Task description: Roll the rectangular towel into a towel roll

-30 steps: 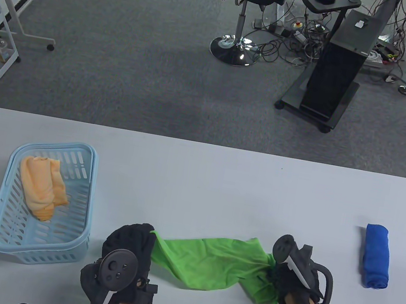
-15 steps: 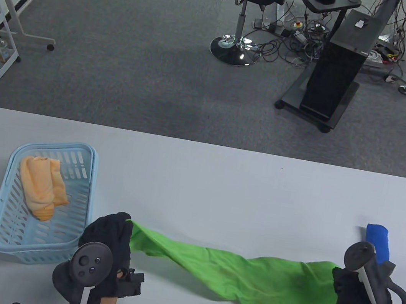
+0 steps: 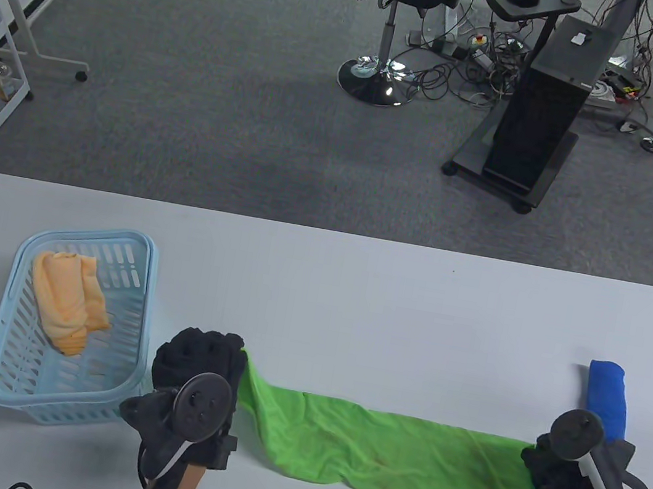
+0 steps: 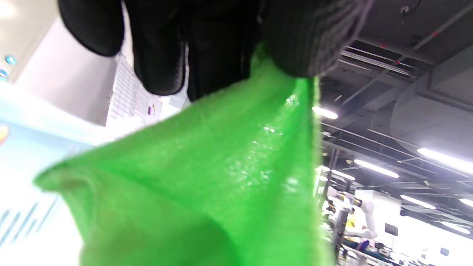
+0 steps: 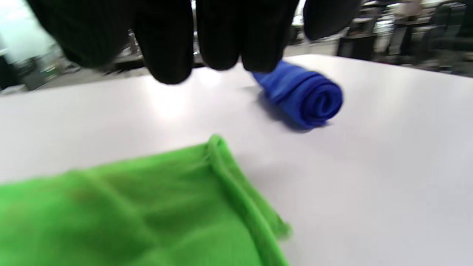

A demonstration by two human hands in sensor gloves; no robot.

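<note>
We hold the green towel (image 3: pixel 391 455) stretched along the near worktop (image 3: pixel 355 299), left fingers (image 4: pixel 288 40) pinching its left end, right hand (image 3: pixel 564 484) at the right end, grip unclear; uneven tension could skew the roll.

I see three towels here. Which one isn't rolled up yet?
The green towel, stretched out flat between the left hand and right hand. The blue towel lies rolled on the table; the orange towel sits bundled in the basket.
</note>
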